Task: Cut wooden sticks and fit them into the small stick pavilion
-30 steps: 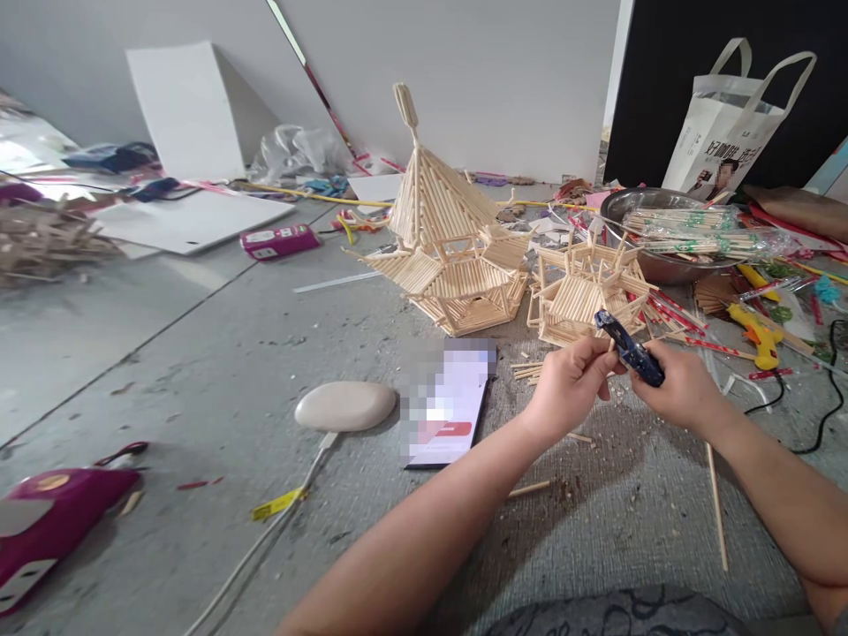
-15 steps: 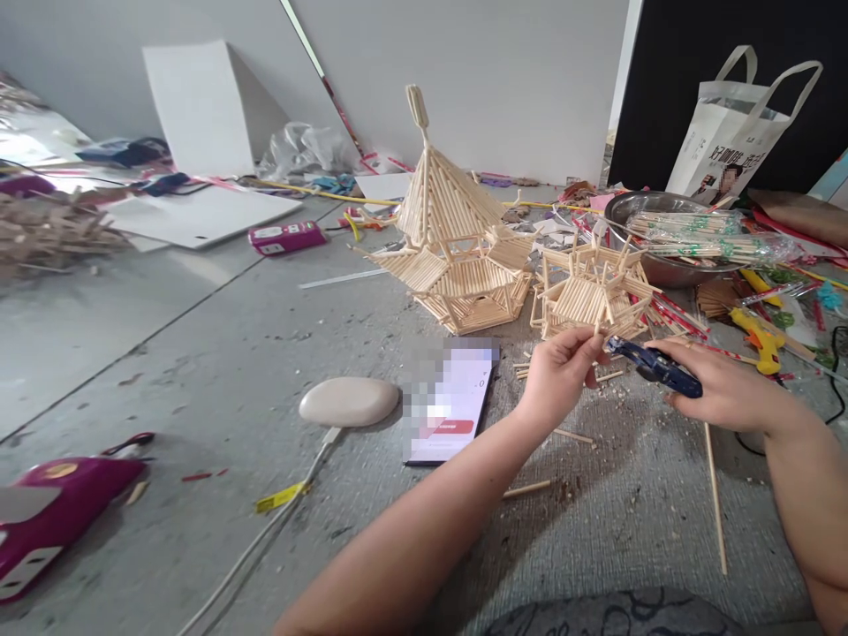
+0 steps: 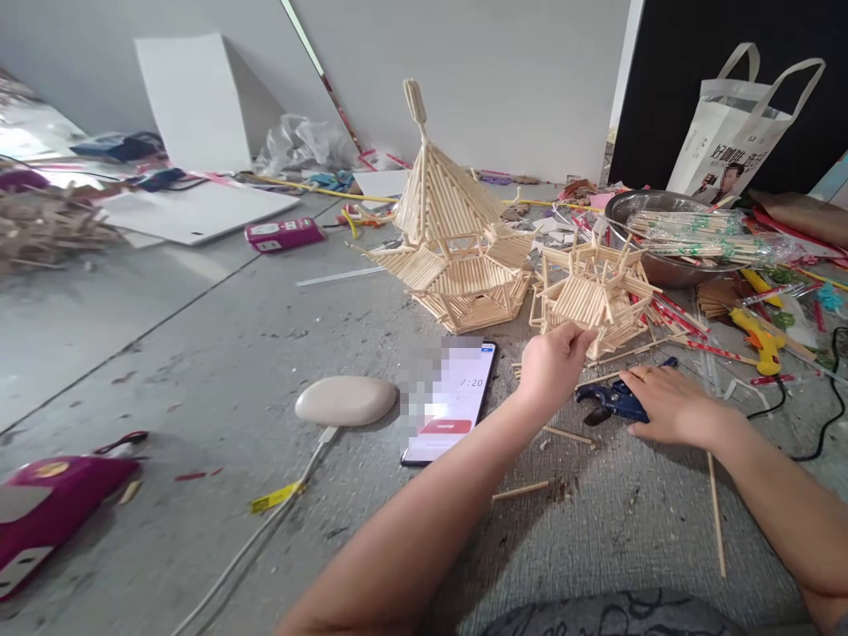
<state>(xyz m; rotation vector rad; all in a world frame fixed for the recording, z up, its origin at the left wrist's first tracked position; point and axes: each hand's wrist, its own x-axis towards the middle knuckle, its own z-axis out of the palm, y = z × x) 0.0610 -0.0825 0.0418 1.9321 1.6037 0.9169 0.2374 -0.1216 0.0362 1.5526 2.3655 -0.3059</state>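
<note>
My left hand [image 3: 553, 364] pinches a short wooden stick at the near edge of a small open stick frame [image 3: 593, 296] on the floor. My right hand [image 3: 666, 406] lies flat over dark blue cutting pliers [image 3: 606, 402] that rest on the grey floor, fingers loosely around the handles. A tall pagoda model [image 3: 450, 238] of wooden sticks stands just left of the frame. Loose sticks lie around both hands.
A phone [image 3: 450, 406] with a lit screen and a beige oval stone [image 3: 344, 400] lie left of my hands. A metal bowl [image 3: 629, 208] holds packs of sticks at the right, near a yellow glue gun [image 3: 759, 336], a white bag [image 3: 735, 124] and a black cable.
My right hand lowered the blue pliers from the air down onto the floor. My left hand moved forward to the stick frame with its stick.
</note>
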